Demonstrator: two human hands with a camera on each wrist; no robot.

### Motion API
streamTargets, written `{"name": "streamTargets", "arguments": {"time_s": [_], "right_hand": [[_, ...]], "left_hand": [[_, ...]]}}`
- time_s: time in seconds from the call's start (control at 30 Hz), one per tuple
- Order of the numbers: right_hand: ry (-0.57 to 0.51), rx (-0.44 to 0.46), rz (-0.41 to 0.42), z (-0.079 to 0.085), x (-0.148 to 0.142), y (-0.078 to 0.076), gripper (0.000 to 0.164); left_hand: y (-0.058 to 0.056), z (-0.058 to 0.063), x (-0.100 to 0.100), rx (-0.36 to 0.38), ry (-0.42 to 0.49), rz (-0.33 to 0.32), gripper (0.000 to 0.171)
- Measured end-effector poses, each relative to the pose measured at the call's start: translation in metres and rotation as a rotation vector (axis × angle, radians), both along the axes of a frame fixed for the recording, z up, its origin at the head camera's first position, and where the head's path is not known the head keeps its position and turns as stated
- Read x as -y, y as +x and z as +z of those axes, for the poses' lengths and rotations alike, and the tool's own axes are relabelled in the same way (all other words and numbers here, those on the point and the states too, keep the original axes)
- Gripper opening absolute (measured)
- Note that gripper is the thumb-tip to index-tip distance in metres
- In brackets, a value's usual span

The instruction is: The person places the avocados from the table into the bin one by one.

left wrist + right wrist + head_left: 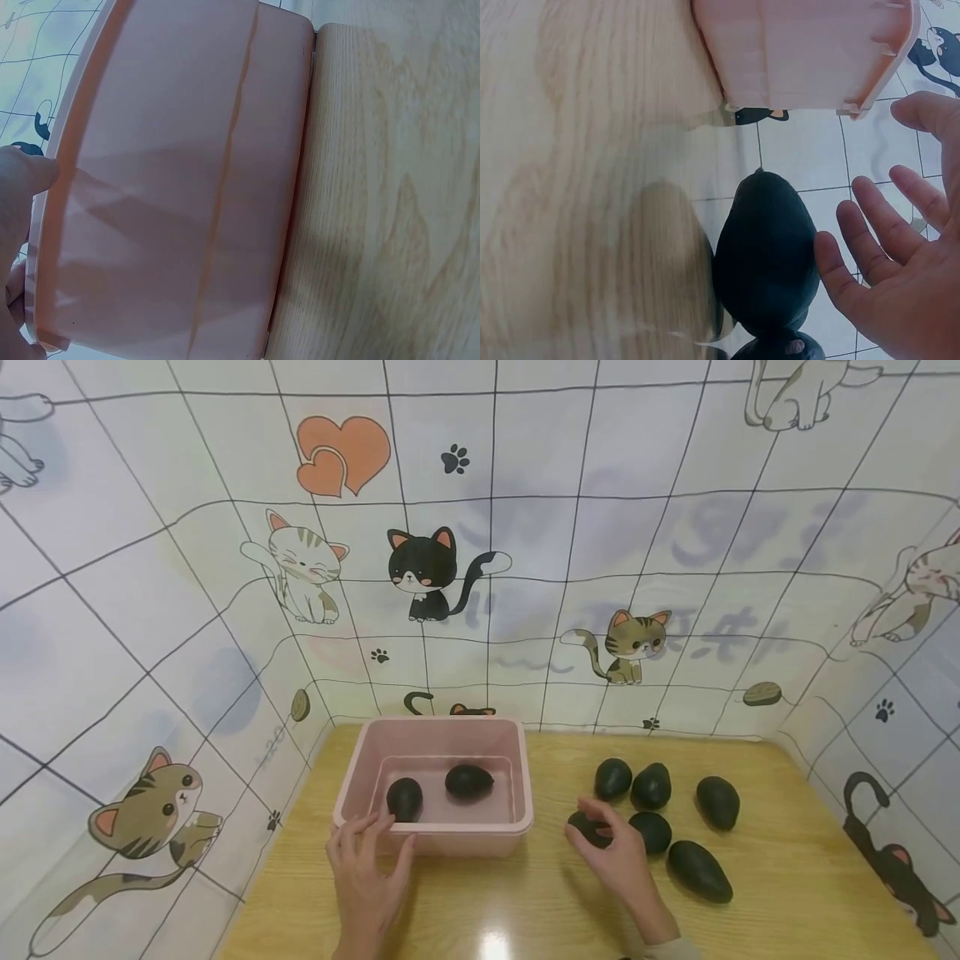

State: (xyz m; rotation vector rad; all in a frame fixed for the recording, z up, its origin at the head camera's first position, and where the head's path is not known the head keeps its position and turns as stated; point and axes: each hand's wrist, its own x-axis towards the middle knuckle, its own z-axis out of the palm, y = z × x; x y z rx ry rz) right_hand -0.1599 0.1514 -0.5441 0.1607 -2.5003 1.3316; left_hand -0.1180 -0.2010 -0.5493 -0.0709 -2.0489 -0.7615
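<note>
My left hand (367, 868) rests on the near left rim of a pink plastic tub (517, 777), its fingers over the edge. In the left wrist view the thumb (34, 174) lies on that rim. Inside the tub lie two dark avocados, one avocado (405, 797) near my left fingertips and another avocado (468, 782) farther right. My right hand (615, 853) is over a dark avocado (585, 828) right of the tub. The right wrist view shows spread fingers, the lowest fingertip right beside an avocado (765, 247), with nothing gripped.
Several more avocados sit close around my right hand, such as an avocado (651, 787) behind it and an avocado (699, 871) to its right. One avocado (717, 802) lies farther right. The wooden table (465, 910) meets cat-patterned cloth walls (525, 543) at the back and sides.
</note>
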Motion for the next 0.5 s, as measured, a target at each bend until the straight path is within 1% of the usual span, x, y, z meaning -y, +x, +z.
{"name": "streamTargets", "arguments": {"time_s": [0.27, 0.5], "right_hand": [[0.005, 0.052, -0.035, -0.0015, -0.0044, -0.0026, 0.046], [0.026, 0.043, -0.055, -0.0007, -0.0054, -0.0021, 0.044]], "left_hand": [[0.0, 0.0001, -0.0004, 0.012, 0.005, 0.0, 0.041], [0.0023, 0.0022, -0.0002, 0.053, 0.007, -0.009, 0.038]]}}
